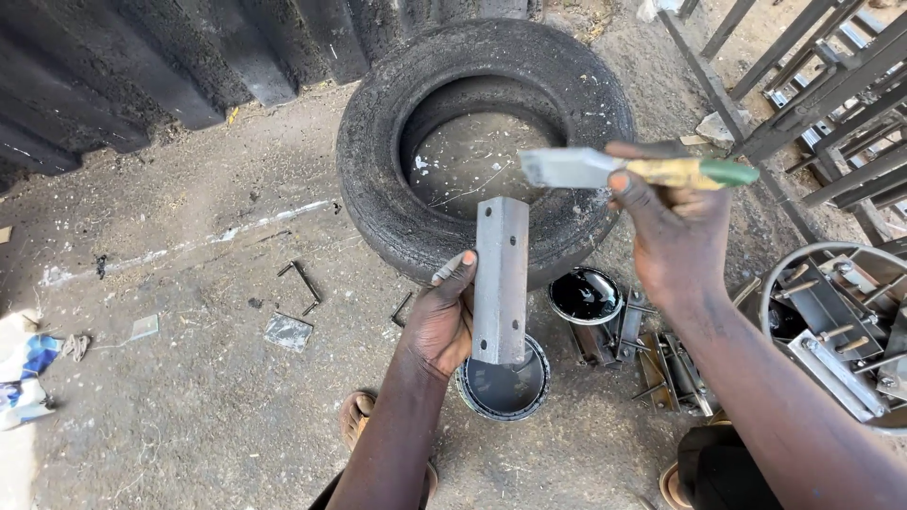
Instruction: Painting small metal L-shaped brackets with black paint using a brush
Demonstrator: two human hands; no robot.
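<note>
Bare dirt ground [189,397], dark corrugated sheet [142,66] along top left. Old tyre [378,170] lying flat ahead, pale paint flecks inside. Left hand [439,321] clenched round lower part of grey metal channel piece [501,274], held upright, thumb on its left edge, bottom end just over open paint tin [505,392] w/ grey paint. Right hand [666,236] gripping paintbrush [633,170] by yellow-green handle, bristles grey w/ paint, pointing left, above and just right of channel's top end, not touching. Tin lid [586,295], black inside, on ground btwn tin and right forearm. Round basin [831,331] at right edge full of metal brackets. More brackets [661,364] loose on ground nr lid. Dark metal frames [812,104] top right. Sandalled foot [357,416] below left forearm. Crumpled rag [28,373] far left.
</note>
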